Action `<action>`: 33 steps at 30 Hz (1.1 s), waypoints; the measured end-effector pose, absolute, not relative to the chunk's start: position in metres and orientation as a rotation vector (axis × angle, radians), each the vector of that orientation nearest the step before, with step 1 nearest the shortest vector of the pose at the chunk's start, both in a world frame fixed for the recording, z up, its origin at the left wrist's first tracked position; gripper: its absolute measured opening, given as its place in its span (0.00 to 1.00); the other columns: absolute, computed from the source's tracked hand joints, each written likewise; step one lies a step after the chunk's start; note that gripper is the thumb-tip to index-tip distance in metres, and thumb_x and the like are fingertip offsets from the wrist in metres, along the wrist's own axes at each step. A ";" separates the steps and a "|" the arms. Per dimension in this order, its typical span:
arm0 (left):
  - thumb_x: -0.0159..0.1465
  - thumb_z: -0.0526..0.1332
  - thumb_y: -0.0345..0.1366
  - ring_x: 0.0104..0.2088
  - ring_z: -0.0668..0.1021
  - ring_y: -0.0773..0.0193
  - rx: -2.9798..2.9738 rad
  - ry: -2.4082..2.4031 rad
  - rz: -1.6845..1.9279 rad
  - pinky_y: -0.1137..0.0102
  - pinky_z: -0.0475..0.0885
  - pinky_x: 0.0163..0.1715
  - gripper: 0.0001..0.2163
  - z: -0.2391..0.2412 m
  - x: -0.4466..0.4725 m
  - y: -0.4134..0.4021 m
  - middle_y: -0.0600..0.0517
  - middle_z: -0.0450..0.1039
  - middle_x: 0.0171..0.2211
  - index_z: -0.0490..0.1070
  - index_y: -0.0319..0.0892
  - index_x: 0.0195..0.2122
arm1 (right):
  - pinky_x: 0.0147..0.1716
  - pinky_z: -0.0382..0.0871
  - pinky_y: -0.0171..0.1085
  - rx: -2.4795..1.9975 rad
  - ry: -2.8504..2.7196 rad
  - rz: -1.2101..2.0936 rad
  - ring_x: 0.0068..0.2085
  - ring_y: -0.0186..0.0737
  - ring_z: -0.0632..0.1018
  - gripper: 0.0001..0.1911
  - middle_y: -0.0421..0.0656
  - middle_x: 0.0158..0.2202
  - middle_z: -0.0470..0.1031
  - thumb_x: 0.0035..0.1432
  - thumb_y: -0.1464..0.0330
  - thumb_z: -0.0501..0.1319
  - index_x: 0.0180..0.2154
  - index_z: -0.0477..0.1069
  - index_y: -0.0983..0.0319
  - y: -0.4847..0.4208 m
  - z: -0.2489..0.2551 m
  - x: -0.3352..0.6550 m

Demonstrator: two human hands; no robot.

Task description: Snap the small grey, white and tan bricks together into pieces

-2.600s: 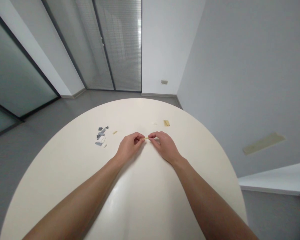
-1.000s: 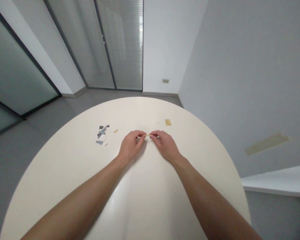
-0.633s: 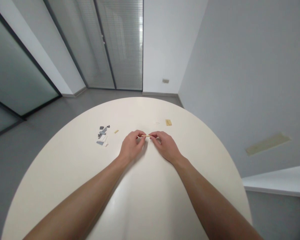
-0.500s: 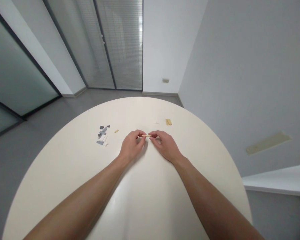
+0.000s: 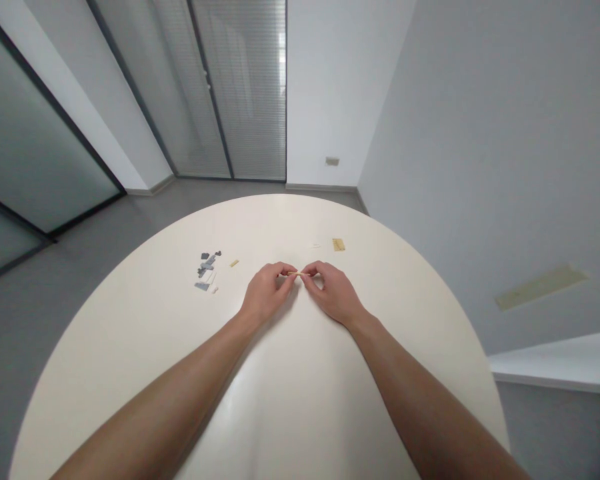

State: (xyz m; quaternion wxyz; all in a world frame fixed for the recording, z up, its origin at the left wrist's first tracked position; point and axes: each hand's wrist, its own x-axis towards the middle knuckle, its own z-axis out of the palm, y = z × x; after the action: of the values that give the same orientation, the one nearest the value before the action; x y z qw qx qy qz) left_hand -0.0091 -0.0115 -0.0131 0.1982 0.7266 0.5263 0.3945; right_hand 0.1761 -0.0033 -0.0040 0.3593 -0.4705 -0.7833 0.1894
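Note:
A small, thin, pale yellow piece [image 5: 298, 273] spans the gap between my two hands, just above the table. My left hand [image 5: 269, 290] pinches its left end between thumb and fingers. The thumb and fingers of my right hand [image 5: 333, 291] close on its right end. The fingertips cover most of the piece, and its exact kind is too small to make out. Off to the left lies a loose group of small grey and white building pieces [image 5: 207, 265], with a small yellow piece [image 5: 235, 263] beside it.
Both forearms rest over a round white table [image 5: 300, 400]. Beyond my hands lie a flat yellowish square [image 5: 339, 245] and a small white piece [image 5: 315, 246]. A grey wall [image 5: 485, 147] rises on the right, and glass partitions [image 5: 245, 93] stand at the back.
My hands have drawn slightly closer together, and less of the pale yellow piece shows between the fingertips. The loose pieces lie as before.

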 end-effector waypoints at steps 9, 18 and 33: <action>0.67 0.60 0.37 0.44 0.79 0.59 2.015 1.425 1.125 0.62 0.73 0.46 0.07 -0.014 -0.010 -0.012 0.49 0.79 0.42 0.75 0.44 0.43 | 0.42 0.68 0.39 -1.233 -2.000 0.531 0.40 0.41 0.78 0.05 0.42 0.37 0.79 0.66 0.65 0.59 0.39 0.72 0.58 -0.004 -0.005 0.176; 0.69 0.59 0.41 0.40 0.79 0.59 1.964 1.482 1.098 0.64 0.73 0.42 0.08 -0.010 -0.009 -0.014 0.50 0.80 0.38 0.76 0.44 0.39 | 0.44 0.69 0.40 -1.196 -1.999 0.548 0.41 0.41 0.78 0.07 0.43 0.40 0.80 0.68 0.65 0.58 0.42 0.74 0.57 -0.003 -0.005 0.177; 0.70 0.56 0.42 0.36 0.77 0.59 2.009 1.545 1.018 0.66 0.69 0.37 0.13 -0.007 -0.007 -0.015 0.50 0.79 0.33 0.77 0.43 0.36 | 0.45 0.70 0.40 -1.146 -2.008 0.542 0.42 0.40 0.78 0.08 0.43 0.41 0.80 0.67 0.66 0.59 0.43 0.76 0.58 -0.003 -0.006 0.177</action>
State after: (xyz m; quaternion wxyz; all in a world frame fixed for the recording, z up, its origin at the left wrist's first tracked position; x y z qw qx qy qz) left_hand -0.0072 -0.0148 -0.0070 0.2039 0.7200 0.5539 0.3649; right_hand 0.1766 -0.0027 -0.0064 0.3744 -0.4475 -0.7841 0.2116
